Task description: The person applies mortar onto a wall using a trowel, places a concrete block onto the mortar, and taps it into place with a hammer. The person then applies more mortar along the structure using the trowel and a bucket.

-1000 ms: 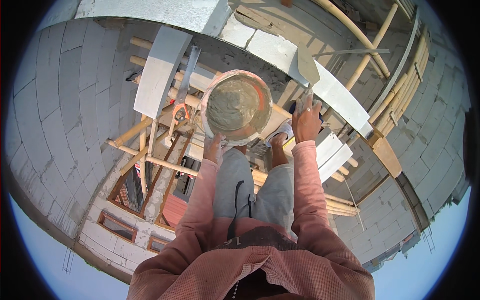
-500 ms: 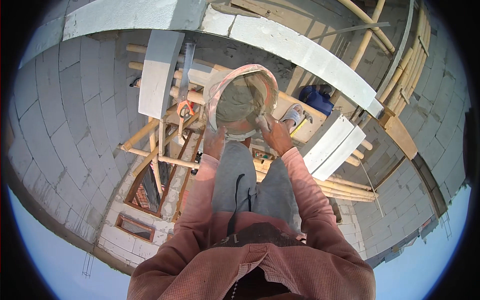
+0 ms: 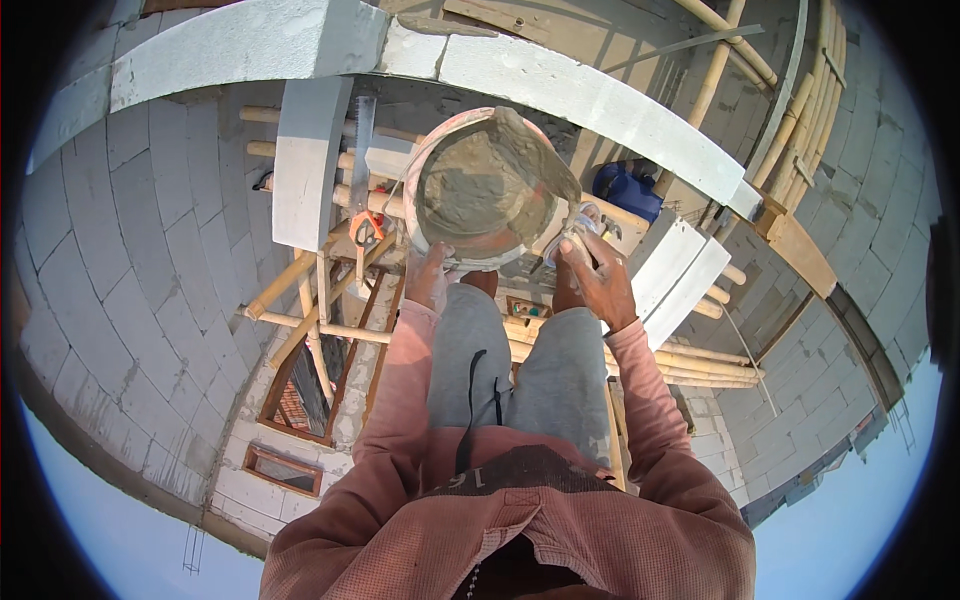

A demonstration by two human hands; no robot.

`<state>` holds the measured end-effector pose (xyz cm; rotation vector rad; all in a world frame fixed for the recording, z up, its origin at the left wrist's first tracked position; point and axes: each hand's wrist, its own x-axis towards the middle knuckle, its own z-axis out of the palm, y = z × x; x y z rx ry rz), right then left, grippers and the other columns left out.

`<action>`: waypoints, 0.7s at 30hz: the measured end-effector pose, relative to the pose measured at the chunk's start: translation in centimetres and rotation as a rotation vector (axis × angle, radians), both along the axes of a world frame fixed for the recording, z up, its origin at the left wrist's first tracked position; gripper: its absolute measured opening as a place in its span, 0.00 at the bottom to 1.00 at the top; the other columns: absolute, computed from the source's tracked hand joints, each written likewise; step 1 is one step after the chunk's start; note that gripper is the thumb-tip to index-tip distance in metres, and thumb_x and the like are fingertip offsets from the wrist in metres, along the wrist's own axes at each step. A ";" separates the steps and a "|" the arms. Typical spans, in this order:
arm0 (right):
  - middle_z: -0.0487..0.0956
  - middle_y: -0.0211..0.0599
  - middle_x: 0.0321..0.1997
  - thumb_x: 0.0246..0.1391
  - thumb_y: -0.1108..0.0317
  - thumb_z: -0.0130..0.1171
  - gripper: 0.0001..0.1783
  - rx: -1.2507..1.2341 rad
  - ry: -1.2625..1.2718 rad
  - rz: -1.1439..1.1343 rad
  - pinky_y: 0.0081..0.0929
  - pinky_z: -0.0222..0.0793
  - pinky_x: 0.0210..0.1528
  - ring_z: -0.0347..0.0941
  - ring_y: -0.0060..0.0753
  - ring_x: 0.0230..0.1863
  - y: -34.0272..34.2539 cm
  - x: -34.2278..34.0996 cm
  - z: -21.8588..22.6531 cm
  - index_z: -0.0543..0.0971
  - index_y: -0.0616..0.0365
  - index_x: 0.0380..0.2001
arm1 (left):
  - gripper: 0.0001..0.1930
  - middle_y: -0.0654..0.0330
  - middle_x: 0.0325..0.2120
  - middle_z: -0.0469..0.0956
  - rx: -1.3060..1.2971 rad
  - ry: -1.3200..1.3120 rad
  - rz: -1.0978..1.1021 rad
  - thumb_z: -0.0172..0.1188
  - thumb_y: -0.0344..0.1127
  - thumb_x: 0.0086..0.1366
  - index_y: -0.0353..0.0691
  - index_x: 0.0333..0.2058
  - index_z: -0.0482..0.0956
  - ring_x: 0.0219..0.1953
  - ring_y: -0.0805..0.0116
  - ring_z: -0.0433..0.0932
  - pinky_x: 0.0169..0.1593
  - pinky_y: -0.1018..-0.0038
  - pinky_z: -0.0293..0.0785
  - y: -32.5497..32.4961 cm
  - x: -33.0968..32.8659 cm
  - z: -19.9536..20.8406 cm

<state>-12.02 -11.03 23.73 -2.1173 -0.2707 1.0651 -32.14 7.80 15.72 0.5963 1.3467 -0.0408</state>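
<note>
Your left hand [image 3: 432, 280] is wrapped around the lower rim of the round, mortar-crusted bucket [image 3: 487, 190], which sits tilted in front of your knees, just below the curved course of pale aerated-concrete blocks [image 3: 590, 95]. The wet grey mortar [image 3: 480, 185] inside looks thick and lumpy, mounded toward the far wall. Your right hand [image 3: 598, 283] is closed on the handle of a trowel [image 3: 545, 165], its flat blade smeared grey and lying across the bucket's right edge. You stand on bamboo scaffold poles [image 3: 300, 270], round and yellow-brown, with open gaps dropping away to the left; a loose white block [image 3: 305, 160] and a saw with an orange handle [image 3: 362, 180] lie beside the bucket, so room is tight there. Compared with half a second ago, the bucket has tipped further and your right hand has moved to its right side.
</note>
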 end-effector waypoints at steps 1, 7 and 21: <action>0.81 0.50 0.31 0.62 0.53 0.59 0.21 0.113 -0.359 0.074 0.31 0.74 0.34 0.79 0.39 0.29 0.6 0.8 -1.0 0.80 0.61 0.45 | 0.17 0.60 0.43 0.72 0.002 -0.024 0.024 0.58 0.37 0.65 0.43 0.51 0.67 0.47 0.64 0.74 0.51 0.54 0.77 0.3 -0.1 -0.4; 0.77 0.53 0.47 0.60 0.56 0.58 0.22 -0.294 -0.733 0.240 0.40 0.77 0.37 0.79 0.54 0.41 6.7 5.8 -3.9 0.75 0.57 0.53 | 0.20 0.59 0.42 0.74 -0.011 -0.056 0.074 0.61 0.33 0.64 0.44 0.53 0.67 0.46 0.61 0.77 0.51 0.49 0.79 1.9 -0.3 -1.1; 0.72 0.50 0.50 0.58 0.61 0.55 0.25 -0.796 -0.723 0.214 0.48 0.78 0.36 0.79 0.56 0.40 -2.9 8.3 -4.1 0.70 0.50 0.59 | 0.20 0.59 0.41 0.72 0.102 0.003 -0.036 0.59 0.37 0.62 0.42 0.51 0.67 0.43 0.66 0.74 0.45 0.61 0.81 3.1 -1.7 0.9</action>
